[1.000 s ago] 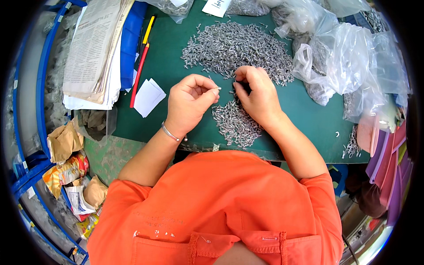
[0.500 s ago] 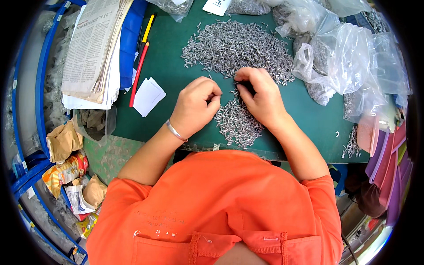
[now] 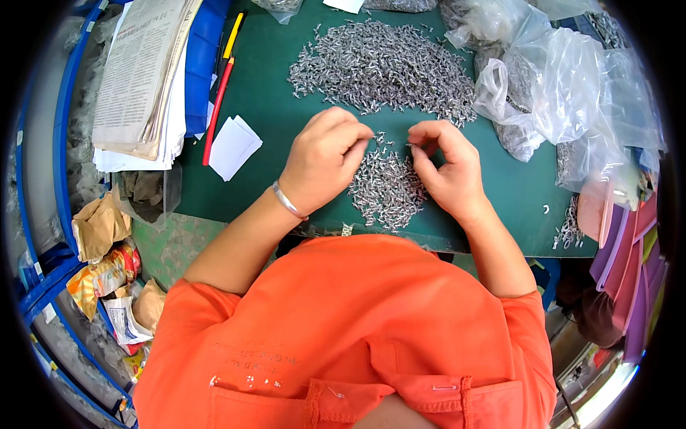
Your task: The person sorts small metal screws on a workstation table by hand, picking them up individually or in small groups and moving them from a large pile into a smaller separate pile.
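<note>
Two heaps of small silvery metal pieces lie on the green tabletop: a wide heap [image 3: 386, 68] farther off and a smaller heap [image 3: 386, 189] close to my body. My left hand [image 3: 321, 157], with a metal bangle [image 3: 286, 200] at its wrist, is at the left of the smaller heap's far end. Its thumb and forefinger are pinched together beside a few loose pieces. At that heap's right edge is my right hand [image 3: 454, 168], thumb and forefinger curled toward each other. Whatever either pinch holds is too small to make out.
Clear plastic bags [image 3: 564, 86] of metal parts crowd the right. A red pencil [image 3: 218, 111], a yellow-and-black pen [image 3: 234, 36] and white paper slips [image 3: 234, 148] lie left, beside stacked newspapers [image 3: 139, 79] and a blue bin [image 3: 204, 68]. Small metal loops [image 3: 570, 225] sit near the right front edge.
My left fingertips have moved right and away from me. My right hand has shifted right and slightly nearer, off the far heap's edge. Loose pieces now show between the hands.
</note>
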The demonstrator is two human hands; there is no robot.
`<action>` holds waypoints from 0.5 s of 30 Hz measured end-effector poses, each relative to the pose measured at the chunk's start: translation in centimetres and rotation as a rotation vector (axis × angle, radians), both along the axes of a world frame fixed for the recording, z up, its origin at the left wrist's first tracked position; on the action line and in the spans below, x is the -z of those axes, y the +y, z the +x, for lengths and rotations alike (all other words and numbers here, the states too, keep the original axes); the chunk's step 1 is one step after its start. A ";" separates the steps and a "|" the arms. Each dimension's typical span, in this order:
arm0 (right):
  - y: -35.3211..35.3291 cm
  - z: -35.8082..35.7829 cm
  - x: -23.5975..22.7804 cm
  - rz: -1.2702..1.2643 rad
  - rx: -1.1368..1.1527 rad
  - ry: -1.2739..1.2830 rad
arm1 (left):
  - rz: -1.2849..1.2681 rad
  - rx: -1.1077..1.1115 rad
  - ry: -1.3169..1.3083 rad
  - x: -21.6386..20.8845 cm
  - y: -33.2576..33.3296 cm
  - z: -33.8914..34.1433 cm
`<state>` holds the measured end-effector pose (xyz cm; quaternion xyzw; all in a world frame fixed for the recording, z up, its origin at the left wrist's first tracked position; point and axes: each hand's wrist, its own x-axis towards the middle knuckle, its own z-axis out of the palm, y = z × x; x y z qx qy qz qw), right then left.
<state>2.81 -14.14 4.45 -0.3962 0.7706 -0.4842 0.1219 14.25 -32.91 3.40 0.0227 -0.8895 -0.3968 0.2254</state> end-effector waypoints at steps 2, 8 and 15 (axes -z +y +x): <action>-0.1 0.1 0.2 0.038 -0.013 0.030 | -0.063 0.010 -0.025 0.0 0.3 -0.6; -1.6 0.2 0.6 0.054 -0.091 0.188 | -0.173 0.013 -0.069 0.5 0.3 -0.9; -2.1 -0.4 0.4 0.053 -0.154 0.306 | 0.070 -0.065 -0.005 -0.1 0.2 -0.3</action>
